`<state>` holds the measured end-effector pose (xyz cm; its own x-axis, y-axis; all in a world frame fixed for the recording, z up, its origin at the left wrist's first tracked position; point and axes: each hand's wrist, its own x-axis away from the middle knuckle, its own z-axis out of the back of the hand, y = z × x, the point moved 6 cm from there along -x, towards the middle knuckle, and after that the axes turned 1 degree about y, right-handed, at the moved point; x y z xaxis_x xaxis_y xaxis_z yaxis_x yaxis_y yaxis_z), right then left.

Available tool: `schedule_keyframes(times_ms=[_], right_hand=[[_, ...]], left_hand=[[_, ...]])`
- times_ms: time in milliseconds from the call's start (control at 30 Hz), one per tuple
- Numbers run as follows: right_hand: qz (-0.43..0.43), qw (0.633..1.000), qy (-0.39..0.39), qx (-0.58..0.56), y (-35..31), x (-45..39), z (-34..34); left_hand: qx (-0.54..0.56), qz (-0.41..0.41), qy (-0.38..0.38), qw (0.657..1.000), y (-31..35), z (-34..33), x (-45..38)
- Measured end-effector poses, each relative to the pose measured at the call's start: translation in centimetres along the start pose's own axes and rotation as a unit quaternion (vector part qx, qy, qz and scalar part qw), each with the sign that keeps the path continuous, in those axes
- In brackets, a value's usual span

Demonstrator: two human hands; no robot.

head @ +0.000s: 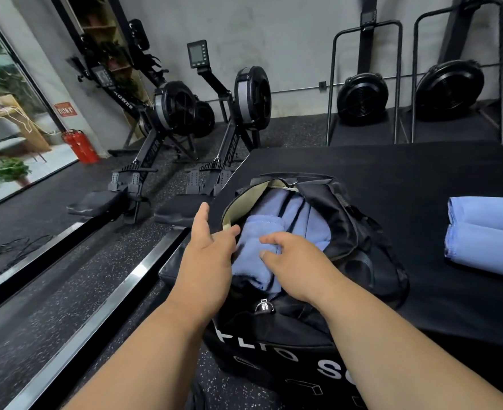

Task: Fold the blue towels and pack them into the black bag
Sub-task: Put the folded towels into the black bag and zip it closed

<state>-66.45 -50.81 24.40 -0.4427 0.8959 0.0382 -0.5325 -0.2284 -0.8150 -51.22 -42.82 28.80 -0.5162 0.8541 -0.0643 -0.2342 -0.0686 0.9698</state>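
The black bag (359, 232) lies unzipped on a black mat, its cream lining showing at the rim. Several blue towels are packed inside it (291, 208). A folded blue towel (253, 255) lies on top at the near end of the opening. My left hand (205, 255) is spread at the bag's left rim, its thumb touching that towel's edge. My right hand (294, 261) rests on the towel from the right with its fingertips pressing into the cloth; its thumb is hidden. Two more folded blue towels (486, 232) lie side by side on the mat at the right.
The black mat (407, 173) is a raised platform whose left edge drops to a speckled rubber floor with metal rails (120, 294). Rowing machines (173, 113) stand beyond the bag at the left, fan machines (362, 99) along the back wall, and a fire extinguisher (81, 145) by the glass door.
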Motion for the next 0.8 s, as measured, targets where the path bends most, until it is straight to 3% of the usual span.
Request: schedule_keyframes(times_ms=[133, 300, 800], right_hand=[[-0.002, 0.997, -0.03, 0.064, 0.0, -0.3, -1.3], [0.004, 0.995, -0.089, -0.035, 0.2, -0.5, -1.7], [0.042, 0.986, -0.164, 0.0, -0.7, -0.1, -2.2]], left_hand=[[0.008, -0.008, 0.007, 1.0, 1.0, 0.3, 0.5], [-0.017, 0.0, 0.0, 1.0, 1.3, 0.3, 1.3], [-0.021, -0.032, -0.018, 0.999, 2.0, 0.2, 1.6]])
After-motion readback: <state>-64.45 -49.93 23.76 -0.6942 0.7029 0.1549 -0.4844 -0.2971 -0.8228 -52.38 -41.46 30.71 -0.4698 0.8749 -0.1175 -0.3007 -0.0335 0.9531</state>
